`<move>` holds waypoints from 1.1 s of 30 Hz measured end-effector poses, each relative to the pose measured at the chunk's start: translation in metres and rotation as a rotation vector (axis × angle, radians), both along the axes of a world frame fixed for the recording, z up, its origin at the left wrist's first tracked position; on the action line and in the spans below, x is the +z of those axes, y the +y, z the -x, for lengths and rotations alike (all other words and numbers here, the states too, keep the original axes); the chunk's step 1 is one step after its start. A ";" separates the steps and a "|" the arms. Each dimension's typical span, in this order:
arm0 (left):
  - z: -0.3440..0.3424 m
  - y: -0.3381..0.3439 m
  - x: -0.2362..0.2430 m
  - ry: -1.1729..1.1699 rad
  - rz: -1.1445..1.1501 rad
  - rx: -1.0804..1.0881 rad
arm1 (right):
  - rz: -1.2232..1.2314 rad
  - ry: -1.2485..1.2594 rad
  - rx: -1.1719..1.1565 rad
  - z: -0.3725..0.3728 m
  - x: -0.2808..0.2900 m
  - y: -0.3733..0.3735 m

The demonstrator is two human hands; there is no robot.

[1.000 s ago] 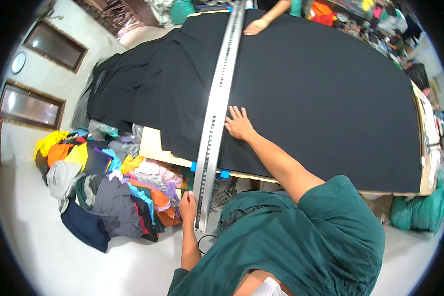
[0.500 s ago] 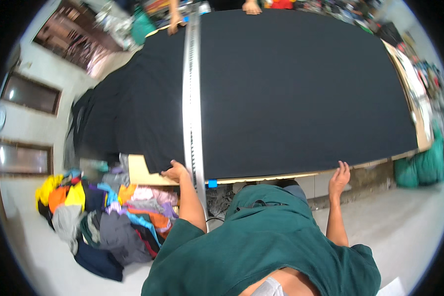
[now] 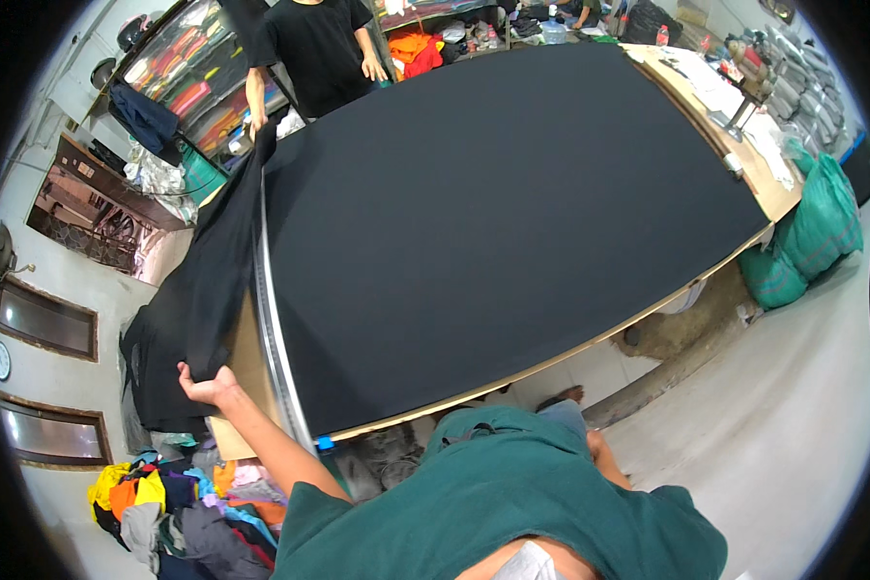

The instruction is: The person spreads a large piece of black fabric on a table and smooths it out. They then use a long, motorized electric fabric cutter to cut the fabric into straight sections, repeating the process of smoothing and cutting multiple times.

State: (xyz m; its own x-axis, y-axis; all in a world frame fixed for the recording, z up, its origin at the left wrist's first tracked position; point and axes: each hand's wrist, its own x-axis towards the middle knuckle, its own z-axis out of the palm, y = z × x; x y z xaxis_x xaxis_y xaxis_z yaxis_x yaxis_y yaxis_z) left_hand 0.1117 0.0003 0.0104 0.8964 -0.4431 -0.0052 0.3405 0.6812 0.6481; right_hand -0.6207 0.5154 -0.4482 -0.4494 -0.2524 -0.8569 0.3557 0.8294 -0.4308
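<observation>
Wooden table (image 3: 775, 193), black fabric (image 3: 217, 280) extending beyond left grip (image 3: 206, 386), edge pinched, right grip (image 3: 599, 449) unclear

The cloth (image 3: 512, 222) looks matt and smooth. The rail (image 3: 277, 338) is metal with a dull shine. The table (image 3: 251, 372) shows bare smooth wood, with paper (image 3: 691, 75) on it. The sacks (image 3: 825, 213) look like woven plastic, slightly glossy. The shirt (image 3: 483, 517) is creased matt cloth, the windowpane (image 3: 53, 322) glossy glass, the floor (image 3: 764, 387) smooth and faintly shiny.
</observation>
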 end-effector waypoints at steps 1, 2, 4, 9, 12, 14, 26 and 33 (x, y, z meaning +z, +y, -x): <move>0.037 0.007 0.012 0.062 0.071 -0.030 | 0.074 -0.074 -0.226 0.016 -0.010 0.012; 0.081 0.014 0.021 0.061 0.140 -0.036 | 0.121 0.029 -0.069 0.054 -0.010 0.027; 0.168 0.022 0.037 0.004 0.104 0.073 | 0.106 0.228 0.195 0.108 0.002 0.060; 0.420 0.030 0.053 -0.197 0.103 -0.202 | -0.051 0.105 0.019 0.265 0.072 0.075; 0.592 0.035 0.038 -0.749 -0.015 -0.271 | 0.004 0.174 -0.069 0.351 0.108 0.064; 0.707 0.053 0.026 -0.877 0.025 -0.590 | 0.081 0.218 -0.088 0.398 0.122 0.042; 1.105 0.050 -0.020 -0.754 -0.061 -1.421 | 0.322 0.341 -0.217 0.589 0.177 -0.052; 1.262 0.097 -0.031 -0.967 0.066 -2.135 | 0.510 0.629 -0.156 0.789 0.252 -0.185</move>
State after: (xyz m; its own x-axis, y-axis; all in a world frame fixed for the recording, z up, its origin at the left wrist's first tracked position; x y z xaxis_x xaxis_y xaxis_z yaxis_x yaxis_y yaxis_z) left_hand -1.1506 0.0977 -0.0206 -0.9215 -0.3876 0.0260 0.0567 -0.0681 0.9961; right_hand -1.4100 0.3308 -0.1959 -0.8692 -0.4374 -0.2307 0.0172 0.4394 -0.8981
